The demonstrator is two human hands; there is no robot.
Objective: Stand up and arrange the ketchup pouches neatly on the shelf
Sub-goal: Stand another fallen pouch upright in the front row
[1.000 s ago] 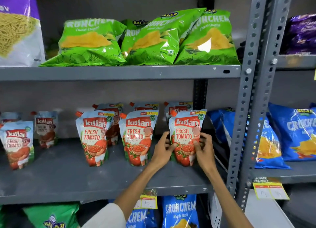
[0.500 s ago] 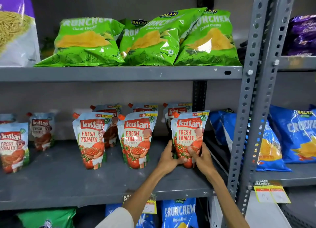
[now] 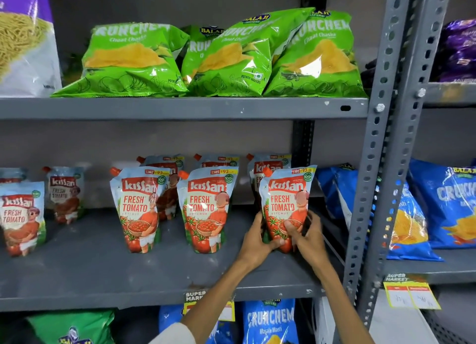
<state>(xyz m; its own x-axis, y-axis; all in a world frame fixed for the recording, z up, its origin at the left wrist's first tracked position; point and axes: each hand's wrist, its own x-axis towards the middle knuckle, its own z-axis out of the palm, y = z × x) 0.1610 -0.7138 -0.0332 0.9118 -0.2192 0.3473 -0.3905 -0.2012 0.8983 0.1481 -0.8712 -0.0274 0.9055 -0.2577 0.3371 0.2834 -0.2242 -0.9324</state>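
Ketchup pouch (image 3: 284, 202) upright, red-capped, both hands gripping its base

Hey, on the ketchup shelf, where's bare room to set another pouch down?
Widest bare patch: the front of the grey shelf, ahead of the standing ketchup pouches. Another gap sits between the far-left front pouch and the next front pouch. The right end is crowded: both hands grip the rightmost pouch by the upright.

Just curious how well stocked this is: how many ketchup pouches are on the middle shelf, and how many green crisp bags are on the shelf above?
Kissan ketchup pouches: 9 (4 in front, 5 behind)
Green Crunchem wafer bags: 4
Total: 13
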